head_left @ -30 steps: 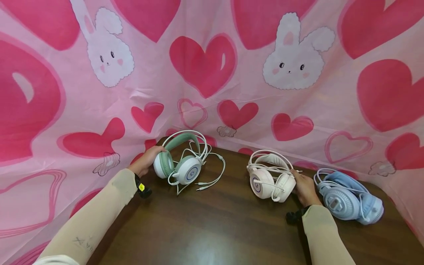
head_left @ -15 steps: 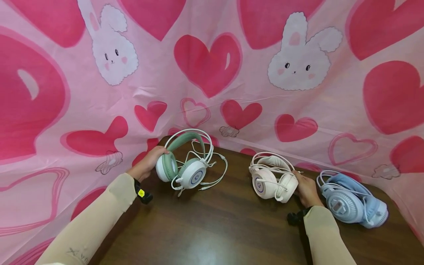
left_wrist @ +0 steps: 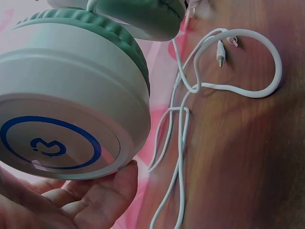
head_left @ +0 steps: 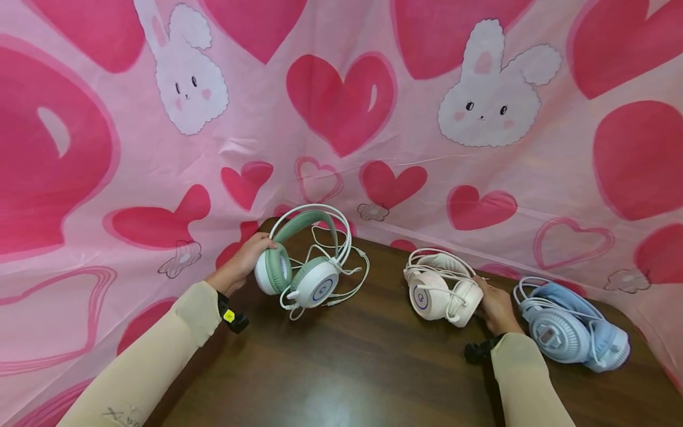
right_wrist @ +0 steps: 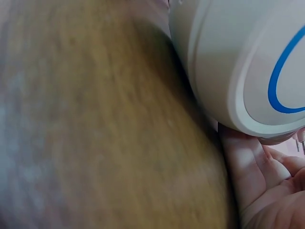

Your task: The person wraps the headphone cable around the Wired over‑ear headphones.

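Observation:
In the head view, my left hand [head_left: 242, 261] grips a white-and-green headset [head_left: 315, 284] at its left ear cup and headband, thumb over the top. The left wrist view shows fingers curled under the white ear cup [left_wrist: 71, 109] with its blue ring; its white cable [left_wrist: 181, 143] trails onto the table. My right hand [head_left: 496, 308] holds a cream headset [head_left: 431, 296] by its right ear cup and headband end. That cup [right_wrist: 228, 62] sits over the palm in the right wrist view, with part of the fingers hidden behind it.
A light blue headset [head_left: 557, 338] lies just right of my right hand on the brown wooden table [head_left: 320, 367]. Behind the table hangs a pink cloth [head_left: 341, 101] with hearts and rabbits. Cable plugs [left_wrist: 221, 55] show in the left wrist view.
The white-and-green headset has come slightly up and toward me in my left hand, its ear cup now overlapping the cable plugs. The head view has shifted a little; the cream headset hardly moved.

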Motion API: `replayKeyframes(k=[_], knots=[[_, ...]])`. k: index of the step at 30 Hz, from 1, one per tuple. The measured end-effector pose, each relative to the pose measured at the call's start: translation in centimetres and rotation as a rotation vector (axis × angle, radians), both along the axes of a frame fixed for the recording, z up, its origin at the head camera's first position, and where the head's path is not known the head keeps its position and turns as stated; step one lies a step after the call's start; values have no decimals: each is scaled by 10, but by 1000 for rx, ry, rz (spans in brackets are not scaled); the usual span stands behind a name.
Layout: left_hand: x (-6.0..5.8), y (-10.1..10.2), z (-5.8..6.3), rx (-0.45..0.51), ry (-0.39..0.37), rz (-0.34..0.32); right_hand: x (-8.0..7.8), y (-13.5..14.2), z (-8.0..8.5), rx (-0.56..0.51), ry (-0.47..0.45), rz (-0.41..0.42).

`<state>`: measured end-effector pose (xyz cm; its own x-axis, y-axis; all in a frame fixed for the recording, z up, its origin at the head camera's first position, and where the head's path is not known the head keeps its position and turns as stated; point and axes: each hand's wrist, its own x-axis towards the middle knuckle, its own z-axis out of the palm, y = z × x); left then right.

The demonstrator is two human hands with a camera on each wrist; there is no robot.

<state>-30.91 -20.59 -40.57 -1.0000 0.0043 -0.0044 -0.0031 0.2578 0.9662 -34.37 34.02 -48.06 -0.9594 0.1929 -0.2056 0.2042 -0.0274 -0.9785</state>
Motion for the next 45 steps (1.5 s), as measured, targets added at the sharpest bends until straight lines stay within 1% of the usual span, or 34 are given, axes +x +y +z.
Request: replayKeyframes(k=[6, 10, 13, 16, 20, 24, 27, 30, 34, 36, 38, 45], knots=[[5, 4, 5, 10, 20, -4, 4, 2, 3, 52, -27, 31], [6, 7, 8, 19, 14, -12, 7, 4, 5, 82, -34, 41], [7, 9, 9, 34, 6, -14, 10, 5, 6, 80, -28, 75], [8, 12, 11, 64, 12, -22, 13, 7, 7, 86, -10, 133], [10, 17, 14, 100, 21, -39, 19, 9, 9, 122, 28, 201], [13, 22, 17, 72, 19, -50, 25, 11, 13, 160, 53, 232], [16, 27, 21, 46, 25, -58, 31, 11, 18, 171, 69, 212], [19, 32, 26, 39, 34, -60, 38, 11, 27, 188, 100, 153], [21, 40, 32, 35, 40, -66, 47, 8, 42, 248, 151, 45], [21, 43, 34, 36, 39, -69, 50, 6, 50, 258, 177, 10], [22, 47, 36, 36, 39, -72, 53, 4, 58, 246, 210, -12], [24, 59, 37, 31, 62, -86, 61, -12, 78, 105, 335, -25]])
